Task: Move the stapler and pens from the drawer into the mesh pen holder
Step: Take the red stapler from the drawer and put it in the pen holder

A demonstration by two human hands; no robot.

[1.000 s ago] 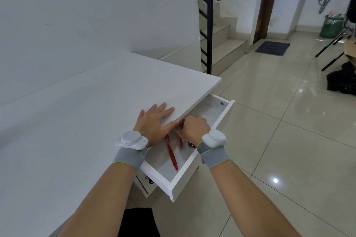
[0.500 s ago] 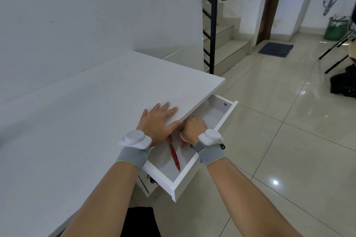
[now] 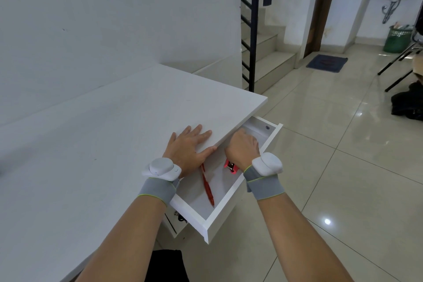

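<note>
The white drawer (image 3: 229, 201) stands pulled out from under the white desk top (image 3: 103, 144). On its floor lies a red pen (image 3: 207, 186), pointing toward me. A red stapler (image 3: 231, 166) shows just under my right wrist. My left hand (image 3: 186, 146) rests flat on the desk's edge, fingers spread and the thumb hooked over the lip. My right hand (image 3: 243, 146) is inside the drawer with its fingers curled downward; what they enclose is hidden. The mesh pen holder is not in view.
A tiled floor lies to the right of the desk, with stairs and a black railing (image 3: 254, 30) beyond the desk's far corner. A blue mat (image 3: 326, 63), a green bin (image 3: 397, 39) and a black bag (image 3: 408, 103) sit far off.
My right hand has moved deeper into the drawer, uncovering the stapler by my wrist. The second red pen seen near that hand earlier no longer shows. The left hand stays flat on the desk.
</note>
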